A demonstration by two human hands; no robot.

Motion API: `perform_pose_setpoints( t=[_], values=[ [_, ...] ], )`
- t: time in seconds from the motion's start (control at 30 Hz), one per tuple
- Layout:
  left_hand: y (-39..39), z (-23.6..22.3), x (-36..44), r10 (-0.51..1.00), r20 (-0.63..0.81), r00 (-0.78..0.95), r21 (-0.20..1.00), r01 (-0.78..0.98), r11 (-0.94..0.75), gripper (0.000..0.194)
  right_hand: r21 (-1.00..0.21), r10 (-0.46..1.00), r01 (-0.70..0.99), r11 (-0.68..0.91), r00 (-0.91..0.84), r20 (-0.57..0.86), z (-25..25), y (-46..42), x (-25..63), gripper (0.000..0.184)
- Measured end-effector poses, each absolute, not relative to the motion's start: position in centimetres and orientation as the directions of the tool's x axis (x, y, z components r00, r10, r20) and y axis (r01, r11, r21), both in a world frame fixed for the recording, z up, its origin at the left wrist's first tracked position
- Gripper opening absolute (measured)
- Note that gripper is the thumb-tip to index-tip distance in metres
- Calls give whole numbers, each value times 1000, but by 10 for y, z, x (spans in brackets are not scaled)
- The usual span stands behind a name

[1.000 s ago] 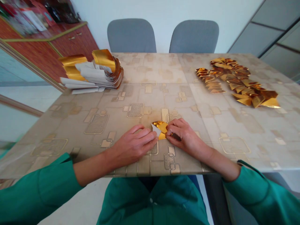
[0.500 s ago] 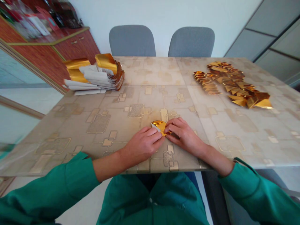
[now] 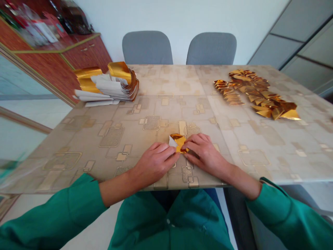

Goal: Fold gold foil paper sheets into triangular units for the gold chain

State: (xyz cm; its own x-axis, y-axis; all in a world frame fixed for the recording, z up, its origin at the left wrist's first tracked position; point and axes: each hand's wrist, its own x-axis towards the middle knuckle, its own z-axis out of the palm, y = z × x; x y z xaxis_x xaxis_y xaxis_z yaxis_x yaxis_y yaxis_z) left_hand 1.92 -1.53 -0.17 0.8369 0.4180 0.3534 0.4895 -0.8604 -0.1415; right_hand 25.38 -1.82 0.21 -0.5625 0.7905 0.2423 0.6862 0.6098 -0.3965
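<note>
Grey chairs (image 3: pixel 147 48) stand along the far edge of the worktop (image 3: pixel 166 111), two of them, pale wall behind, red-brown wooden cabinet (image 3: pixel 87 53) off beyond the far left corner. Now to the near edge, just about its middle, where all the action is! One small piece of gold foil paper (image 3: pixel 180 140) lies there, partly folded, its white backing showing on the left side, gold gleaming on the right.

Left hand (image 3: pixel 157 161) comes in from the near left, forearm slanting over the near edge, back of the hand up, wrist low. Its fingers are bunched together, thumb tucked just beneath the index, clamped on the paper's lower left part.

Across from it, the right hand (image 3: pixel 204 151) angles in from the near right, knuckles raised, wrist close to the worktop. Fingers curled, index and thumb nearly meeting, and they're pinching the paper's right-hand flap! Fingertips of both hands sit just beside each other.

Towards the far left corner, a bent stack of gold-and-white sheets (image 3: pixel 117 86); over towards the far right corner, rows of folded gold foil pieces (image 3: pixel 260 91), pointed and glinting.
</note>
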Motion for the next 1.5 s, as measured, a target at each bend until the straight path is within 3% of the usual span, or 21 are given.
perform_pose_setpoints(
  t=[0.2,0.43,0.7,0.9,1.07,1.17,1.33,1.5],
  values=[
    [-12,-4,16,398,366,841,-48,444,-895,21,-346,757,676,650,-615,221,6,-38,250,21],
    [-18,1,5,279,355,893,109,257,-960,19,-391,658,563,728,-734,167,12,-55,252,24],
    [-10,0,5,260,350,900,61,255,-965,22,-384,652,559,735,-739,171,7,-57,260,49],
    [-11,0,6,266,350,898,92,249,-964,25,-364,641,554,749,-745,185,12,-49,262,34],
    [-26,-2,1,273,371,888,39,279,-960,29,-299,603,534,791,-765,227,5,-63,258,53],
    [-23,-3,2,260,431,864,42,268,-962,22,-261,594,536,803,-757,272,2,-67,256,47],
    [-6,-4,7,247,402,882,44,250,-967,24,-340,634,548,764,-734,244,8,-50,259,38],
    [8,-3,17,234,388,891,-31,267,-963,19,-261,559,498,827,-776,293,6,-13,261,24]
  ],
)
